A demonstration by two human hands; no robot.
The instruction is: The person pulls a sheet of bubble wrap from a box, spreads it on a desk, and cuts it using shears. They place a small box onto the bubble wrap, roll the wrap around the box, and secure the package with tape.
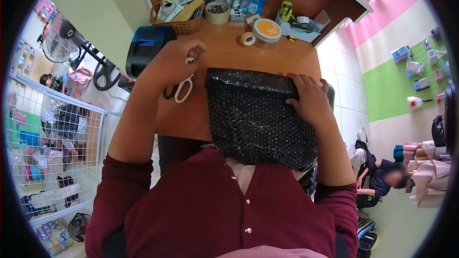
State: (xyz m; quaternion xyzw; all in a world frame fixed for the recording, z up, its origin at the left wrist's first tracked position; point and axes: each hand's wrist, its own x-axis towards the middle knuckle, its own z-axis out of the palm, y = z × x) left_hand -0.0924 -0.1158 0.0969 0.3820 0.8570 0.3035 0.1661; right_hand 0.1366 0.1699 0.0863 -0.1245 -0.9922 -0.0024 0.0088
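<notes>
Two bare hands at work over a wooden table [299,57], seen from above. The black bubble wrap [260,124] lies in front of the person, its far part on the tabletop and its near part hanging past the edge toward the lap. A smooth, glossy band runs along its far edge; the rest shows the bubble pattern. The right hand [310,93] grasps the wrap at the far right corner, thumb on the near side of the band and fingers spread toward the far edge. The left hand [179,57] is apart from the wrap, above the pair of scissors [191,86], its fingers half curled; whether it grips anything cannot be told, since the back of the hand hides the fingertips. Just beyond the left forearm stands a dark printer [145,50]. A roll of tape [244,38] and a tub with an orange lid [267,28] stand side by side, beyond the wrap.

Note on handling: the step in hand appears to be steadying the wrap. Such a film probably slides easily, and the overhanging part may drag it lapward; firm, even pressure near the band should counter this. A second hold at the opposite corner would keep the edge straight, with the scissors' points turned away from the film.
</notes>
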